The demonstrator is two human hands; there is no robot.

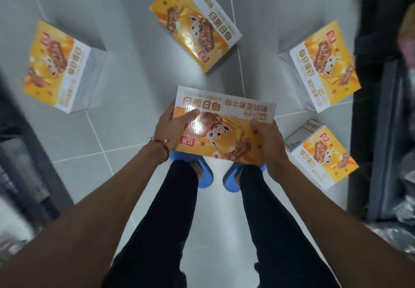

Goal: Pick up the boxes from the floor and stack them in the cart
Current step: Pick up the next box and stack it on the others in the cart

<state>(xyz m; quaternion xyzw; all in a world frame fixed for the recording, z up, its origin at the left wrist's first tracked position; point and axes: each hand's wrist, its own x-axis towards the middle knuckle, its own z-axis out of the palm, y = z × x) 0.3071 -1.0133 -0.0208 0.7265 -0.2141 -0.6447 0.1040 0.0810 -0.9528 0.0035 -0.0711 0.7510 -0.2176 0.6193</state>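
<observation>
I hold a yellow-and-white snack box (226, 125) in front of me, above my feet, printed face up. My left hand (173, 128) grips its left edge with the thumb lying over the top. My right hand (268, 143) grips its right edge, thumb on the top face. Several matching boxes stand on the grey tiled floor: one far left (56, 67), one at the top centre (195, 22), one at the right (323, 65) and one at the lower right (323, 155). No cart shows clearly in this view.
A dark upright structure (386, 107) runs down the right side with crinkled plastic (404, 215) beside it. Blurred dark furniture (20, 152) lines the left edge. My legs in black trousers and blue slippers (203, 175) stand on the pale tiles (134, 85).
</observation>
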